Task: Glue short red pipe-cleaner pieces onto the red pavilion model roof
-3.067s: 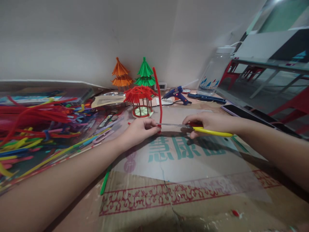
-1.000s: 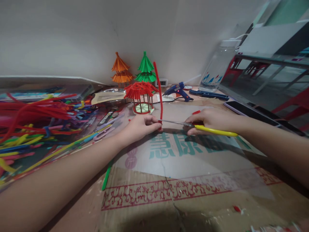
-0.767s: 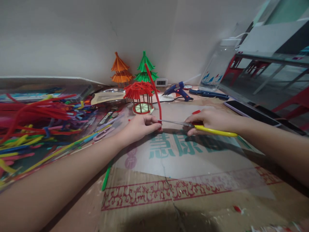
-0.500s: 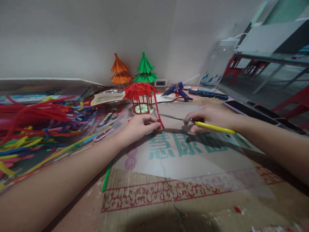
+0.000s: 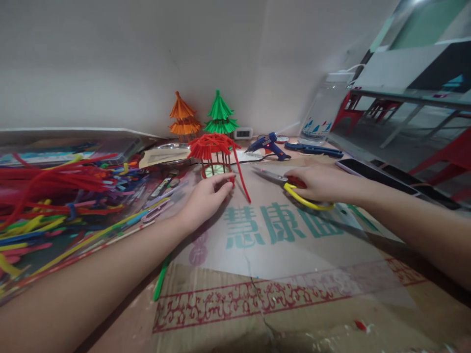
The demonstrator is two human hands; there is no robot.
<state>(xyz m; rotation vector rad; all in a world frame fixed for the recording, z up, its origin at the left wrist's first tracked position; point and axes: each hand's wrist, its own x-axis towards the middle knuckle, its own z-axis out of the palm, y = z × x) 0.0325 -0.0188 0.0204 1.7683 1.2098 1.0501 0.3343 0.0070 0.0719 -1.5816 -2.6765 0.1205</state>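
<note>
My left hand is closed in a pinch, with a small red bit of pipe cleaner at its fingertips. It is at the front of a small pavilion with a red pipe-cleaner roof, brown posts and a round pale base, which the hand partly hides. From the roof's right side a long red pipe cleaner slants down to the sheet. My right hand is closed on yellow-handled scissors, whose blades point left toward that strip without touching it.
Behind stand an orange tower and a green tower. A blue glue gun, blue pliers-like tool, water bottle and phone lie rightward. Many coloured pipe cleaners fill the left. A translucent sheet covers the middle.
My left hand has moved left, off the long red strip, toward the pavilion's base. The scissors have drawn back from the strip and turned, their yellow handles now lower beneath my right hand.
</note>
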